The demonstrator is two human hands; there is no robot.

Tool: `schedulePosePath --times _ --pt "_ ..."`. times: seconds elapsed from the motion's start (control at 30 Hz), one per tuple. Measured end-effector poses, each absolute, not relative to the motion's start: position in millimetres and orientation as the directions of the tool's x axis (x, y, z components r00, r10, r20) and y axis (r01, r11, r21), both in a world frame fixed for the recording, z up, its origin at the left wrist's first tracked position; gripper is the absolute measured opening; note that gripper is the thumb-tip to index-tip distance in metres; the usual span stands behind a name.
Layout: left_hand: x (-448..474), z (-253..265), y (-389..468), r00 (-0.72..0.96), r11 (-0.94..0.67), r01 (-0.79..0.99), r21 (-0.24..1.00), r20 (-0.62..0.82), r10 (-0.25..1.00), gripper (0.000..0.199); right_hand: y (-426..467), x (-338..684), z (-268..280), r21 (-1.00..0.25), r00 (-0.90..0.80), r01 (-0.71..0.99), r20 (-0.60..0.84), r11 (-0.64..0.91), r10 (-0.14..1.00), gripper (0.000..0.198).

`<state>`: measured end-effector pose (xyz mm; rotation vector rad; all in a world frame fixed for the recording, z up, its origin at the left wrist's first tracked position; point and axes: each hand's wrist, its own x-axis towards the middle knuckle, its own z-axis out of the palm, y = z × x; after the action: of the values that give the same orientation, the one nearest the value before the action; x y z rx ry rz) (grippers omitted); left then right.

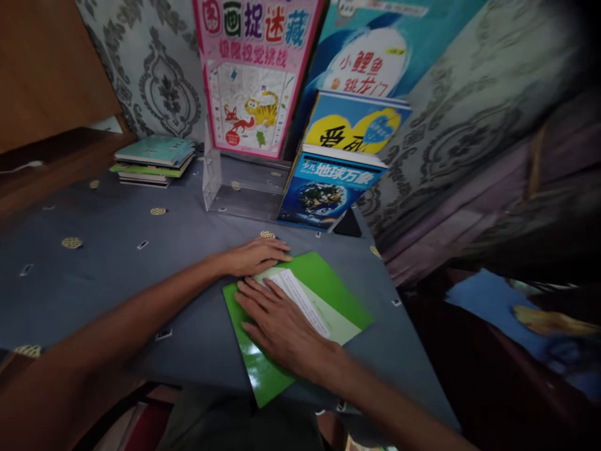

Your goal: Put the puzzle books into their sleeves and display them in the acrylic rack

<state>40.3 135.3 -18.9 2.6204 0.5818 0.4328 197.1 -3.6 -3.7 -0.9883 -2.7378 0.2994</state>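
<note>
A green book (328, 285) with a pale band and a white printed text panel lies flat on the grey-blue cloth near the table's front edge. My right hand (282, 326) rests palm down on it, fingers stretched out and spread over its left part. At the book's upper left edge lies my left hand (257, 255), flat with its fingers extended to the right; its fingertips touch or nearly touch the cover. Neither hand grips anything. Part of the cover is hidden under my right hand and wrist.
Behind the book stands a clear plastic rack (244, 202) holding a pink picture book (253, 81) and several blue books, one with a globe (323, 194). A small stack of books (153, 160) sits at the back left. Patterned curtain (169, 88) hangs behind.
</note>
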Motion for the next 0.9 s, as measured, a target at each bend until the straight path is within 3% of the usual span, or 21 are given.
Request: schedulePosePath --times 0.37,0.57,0.67,0.9 --pt "40 -20 132 0.863 -0.854 0.317 0.412 0.249 0.440 0.036 -19 324 -19 -0.254 -0.370 0.861 0.284 0.441 0.885 0.043" --pt "60 -13 119 0.824 -0.882 0.404 0.243 0.322 0.466 0.032 -44 332 -23 -0.219 -0.289 0.898 0.358 0.381 0.888 0.040" --pt "78 -11 109 0.846 -0.906 0.384 0.180 0.325 0.423 0.033 -52 336 -25 -0.198 -0.262 0.911 0.399 0.362 0.879 0.037" --pt "95 -23 106 0.879 -0.902 0.346 0.259 0.247 0.408 0.042 -65 339 -25 -0.178 -0.217 0.920 0.507 0.348 0.834 0.029"
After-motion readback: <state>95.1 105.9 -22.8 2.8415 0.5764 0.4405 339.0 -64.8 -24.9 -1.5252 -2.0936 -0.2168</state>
